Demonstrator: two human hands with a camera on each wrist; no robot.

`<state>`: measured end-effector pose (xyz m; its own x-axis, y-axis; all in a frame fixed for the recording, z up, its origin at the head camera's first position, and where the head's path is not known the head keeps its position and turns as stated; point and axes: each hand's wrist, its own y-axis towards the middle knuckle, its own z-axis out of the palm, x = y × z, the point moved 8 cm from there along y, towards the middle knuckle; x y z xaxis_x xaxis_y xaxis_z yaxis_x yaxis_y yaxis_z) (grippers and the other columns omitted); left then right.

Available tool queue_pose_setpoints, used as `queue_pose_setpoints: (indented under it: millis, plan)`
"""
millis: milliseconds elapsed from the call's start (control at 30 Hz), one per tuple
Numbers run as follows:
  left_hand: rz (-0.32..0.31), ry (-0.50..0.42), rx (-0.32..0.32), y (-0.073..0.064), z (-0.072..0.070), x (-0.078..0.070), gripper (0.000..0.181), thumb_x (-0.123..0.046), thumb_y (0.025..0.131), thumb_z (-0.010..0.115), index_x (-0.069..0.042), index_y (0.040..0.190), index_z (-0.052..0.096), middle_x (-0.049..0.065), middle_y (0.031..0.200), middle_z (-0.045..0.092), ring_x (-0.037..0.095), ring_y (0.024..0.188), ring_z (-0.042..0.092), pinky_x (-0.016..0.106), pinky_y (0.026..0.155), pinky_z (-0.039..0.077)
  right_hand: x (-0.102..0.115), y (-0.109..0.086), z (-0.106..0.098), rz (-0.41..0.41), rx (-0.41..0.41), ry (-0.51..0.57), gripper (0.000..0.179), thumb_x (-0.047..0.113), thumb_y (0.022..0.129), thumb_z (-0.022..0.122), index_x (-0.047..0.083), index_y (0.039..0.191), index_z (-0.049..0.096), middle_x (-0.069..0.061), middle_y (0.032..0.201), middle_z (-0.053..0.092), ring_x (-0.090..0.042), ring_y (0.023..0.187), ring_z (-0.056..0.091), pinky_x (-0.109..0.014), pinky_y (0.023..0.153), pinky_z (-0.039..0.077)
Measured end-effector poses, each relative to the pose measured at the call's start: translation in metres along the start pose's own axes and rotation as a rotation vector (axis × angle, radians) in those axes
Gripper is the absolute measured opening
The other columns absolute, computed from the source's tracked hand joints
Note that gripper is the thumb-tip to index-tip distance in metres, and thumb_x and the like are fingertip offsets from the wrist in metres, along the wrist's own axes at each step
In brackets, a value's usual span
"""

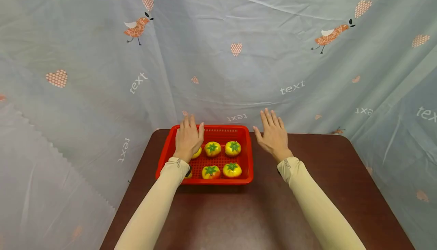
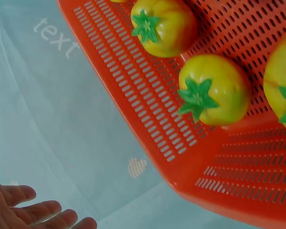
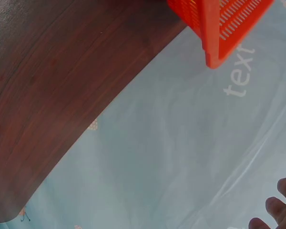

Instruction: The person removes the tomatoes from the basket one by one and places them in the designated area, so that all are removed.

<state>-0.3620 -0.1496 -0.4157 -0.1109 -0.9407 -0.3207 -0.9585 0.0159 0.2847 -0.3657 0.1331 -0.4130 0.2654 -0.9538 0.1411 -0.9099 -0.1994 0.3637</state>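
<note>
A red plastic basket [image 1: 250, 159] with slotted walls stands on the table. Inside it lie several glossy yellow fruits [image 1: 212, 149], tinged red, each topped by a green star-shaped calyx; they look like tomatoes or persimmons. My left hand [image 1: 188, 136] hovers over the basket's left part, fingers straight and thumb apart, holding nothing. It and its sleeve partly hide the fruits on that side. To the right of the basket, my right hand [image 1: 273, 134] is held out with straight fingers and nothing in it. The left wrist view shows a fruit [image 2: 214, 89] near a basket corner.
The dark brown table [image 1: 317, 174] has rounded back corners and extends on both sides of the basket. A grey-blue curtain [image 1: 211, 52] with printed birds, hearts and lettering hangs right behind the table and along both sides.
</note>
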Motion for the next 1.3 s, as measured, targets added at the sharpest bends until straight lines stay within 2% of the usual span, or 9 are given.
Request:
queue_pose_setpoints:
  millis: [167,300,600,1000,1300]
  plan:
    - [-0.022,-0.022,-0.013,-0.002,-0.006,0.013,0.066,-0.047,0.099,0.02,0.002,0.142,0.025,0.025,0.145,0.028,0.042,0.131,0.031,0.055,0.101,0.031,0.006,0.001,0.006,-0.012,0.015,0.008,0.066,0.05,0.095,0.034,0.012,0.148,0.021,-0.008,0.154,0.02,-0.027,0.143,0.013,-0.046,0.114,0.01]
    - [-0.049,-0.003,-0.022,-0.004,-0.011,0.027,0.067,-0.048,0.099,0.02,0.004,0.141,0.026,0.026,0.144,0.03,0.042,0.13,0.033,0.056,0.101,0.03,0.013,0.002,0.008,-0.027,0.019,0.019,0.067,0.052,0.095,0.033,0.013,0.148,0.02,-0.007,0.155,0.019,-0.026,0.143,0.013,-0.046,0.114,0.01]
    - [-0.141,0.0,0.016,-0.012,-0.014,0.062,0.068,-0.048,0.099,0.016,0.006,0.138,0.029,0.027,0.14,0.034,0.044,0.126,0.035,0.057,0.101,0.029,0.029,0.001,0.013,-0.07,0.035,0.026,0.068,0.054,0.095,0.033,0.013,0.148,0.021,-0.007,0.154,0.021,-0.025,0.143,0.015,-0.046,0.114,0.011]
    - [-0.254,0.016,0.075,-0.032,-0.006,0.104,0.07,-0.048,0.098,0.014,0.008,0.139,0.027,0.031,0.14,0.033,0.048,0.125,0.034,0.059,0.102,0.027,0.061,-0.009,0.035,-0.158,0.098,-0.012,0.067,0.054,0.094,0.034,0.013,0.147,0.026,-0.005,0.153,0.026,-0.024,0.142,0.02,-0.043,0.114,0.013]
    - [-0.294,0.017,0.135,-0.045,-0.003,0.121,0.068,-0.045,0.099,0.016,0.01,0.137,0.028,0.034,0.135,0.036,0.051,0.12,0.037,0.06,0.1,0.029,0.092,-0.017,0.046,-0.253,0.114,-0.046,0.068,0.055,0.094,0.033,0.015,0.148,0.025,-0.004,0.153,0.026,-0.022,0.142,0.021,-0.042,0.114,0.015]
